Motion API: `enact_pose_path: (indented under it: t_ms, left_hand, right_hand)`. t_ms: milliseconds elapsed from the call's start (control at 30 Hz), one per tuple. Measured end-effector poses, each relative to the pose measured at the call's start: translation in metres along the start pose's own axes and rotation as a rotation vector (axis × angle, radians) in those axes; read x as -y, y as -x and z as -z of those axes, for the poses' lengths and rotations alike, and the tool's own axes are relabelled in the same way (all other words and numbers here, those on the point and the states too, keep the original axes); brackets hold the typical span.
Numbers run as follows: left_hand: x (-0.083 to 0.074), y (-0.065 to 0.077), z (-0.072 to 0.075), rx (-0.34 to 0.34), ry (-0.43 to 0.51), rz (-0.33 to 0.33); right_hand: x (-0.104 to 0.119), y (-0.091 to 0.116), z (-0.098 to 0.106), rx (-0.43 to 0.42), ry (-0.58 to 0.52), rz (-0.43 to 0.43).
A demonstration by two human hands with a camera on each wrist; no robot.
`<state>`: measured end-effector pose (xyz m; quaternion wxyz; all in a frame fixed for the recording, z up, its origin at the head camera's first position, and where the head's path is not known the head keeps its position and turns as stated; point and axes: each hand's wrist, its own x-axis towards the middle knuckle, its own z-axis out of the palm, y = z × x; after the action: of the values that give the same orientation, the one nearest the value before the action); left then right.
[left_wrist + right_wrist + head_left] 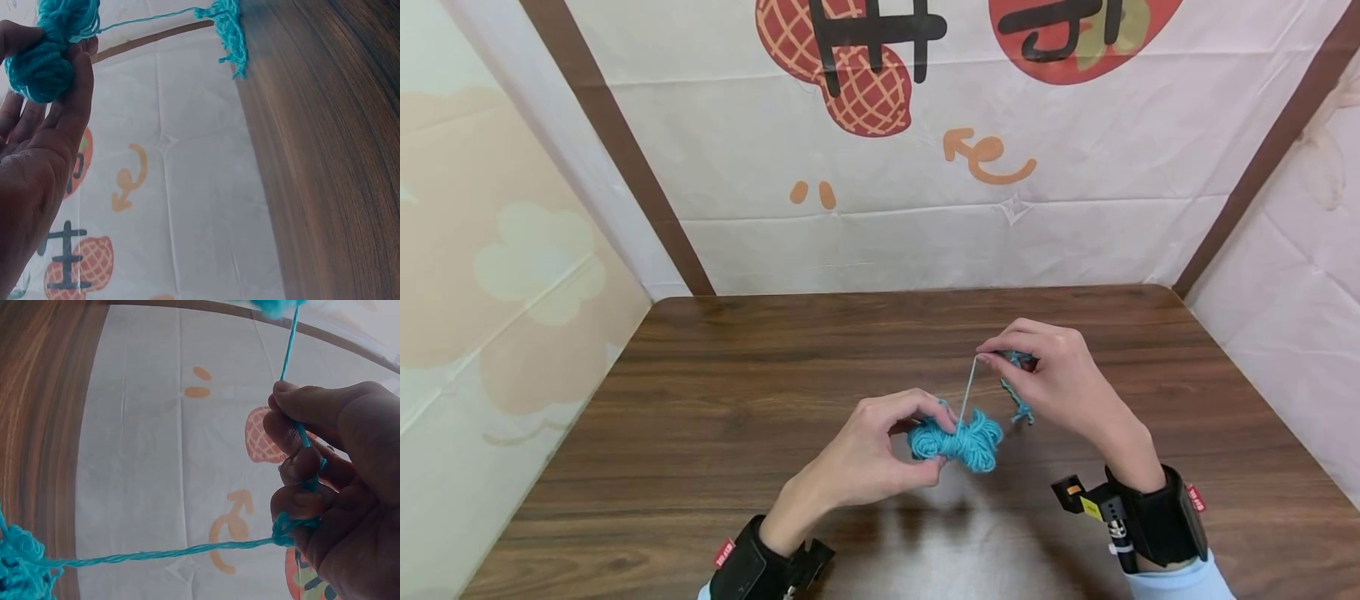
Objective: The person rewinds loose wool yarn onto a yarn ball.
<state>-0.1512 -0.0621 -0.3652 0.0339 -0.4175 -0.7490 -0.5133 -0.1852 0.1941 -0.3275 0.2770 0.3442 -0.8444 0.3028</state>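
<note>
My left hand (868,454) grips a turquoise yarn bundle (976,443) between thumb and fingers, above the table. Yarn wraps pinch the bundle in at its middle, so both ends puff out in loops. A thin yarn strand (968,390) rises taut from it to my right hand (1056,379), which pinches the strand between thumb and index finger. In the right wrist view the other fingers curl round more of the yarn, and a twisted cord (156,555) leads from them to a knotted turquoise clump (25,565). From the head, knotted yarn (1021,407) hangs below that hand.
The dark wood-grain table (737,400) spreads beneath both hands. Behind it hangs a white printed cloth (880,242) with brown stripes, and pale cloths stand at left (542,250) and right (1292,275). Black camera bands (1157,517) circle both wrists.
</note>
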Motion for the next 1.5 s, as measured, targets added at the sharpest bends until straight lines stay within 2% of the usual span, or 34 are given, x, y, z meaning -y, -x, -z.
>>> enact_pose_path:
  t_ms: [333,400,533,633,733,800,867,967,1100,1267,1400,1500]
  left_hand:
    - [-0.004,0.002,0.003,0.035,0.056,-0.047]
    - [-0.005,0.003,0.003,0.038,0.092,-0.048]
    - [-0.010,0.001,0.002,0.011,0.228,-0.053]
    - [-0.016,-0.005,0.006,-0.088,0.351,-0.059]
    - [-0.019,-0.016,0.014,-0.274,0.426,-0.029]
    - [-0.017,-0.025,0.021,-0.410,0.427,0.012]
    - [-0.012,-0.034,0.028,-0.515,0.406,0.059]
    - [-0.002,-0.047,0.036,-0.583,0.341,0.115]
    - [0.013,-0.052,0.040,-0.585,0.211,0.163]
    - [0.031,-0.045,0.036,-0.530,0.013,0.183]
    - [0.038,-0.037,0.031,-0.411,-0.147,0.160]
    - [0.041,-0.033,0.028,-0.268,-0.216,0.122]
  right_hand:
    - [-0.006,-0.002,0.006,-0.033,0.028,0.001]
    - [-0.007,0.001,0.007,-0.036,0.031,-0.022]
    - [-0.012,0.006,0.009,-0.032,0.010,-0.084]
    - [-0.017,0.009,0.007,0.007,-0.022,-0.119]
    - [-0.019,0.011,0.002,0.060,-0.043,-0.114]
    - [-0.019,0.011,-0.002,0.090,-0.051,-0.088]
    - [-0.015,0.011,-0.008,0.119,-0.068,-0.052]
    - [-0.006,0.011,-0.016,0.155,-0.107,0.003]
    - [0.009,0.011,-0.021,0.191,-0.126,0.053]
    - [0.026,0.011,-0.016,0.243,-0.107,0.052]
    - [0.036,0.009,-0.010,0.258,-0.090,0.074]
    - [0.041,0.006,-0.004,0.226,-0.074,0.116]
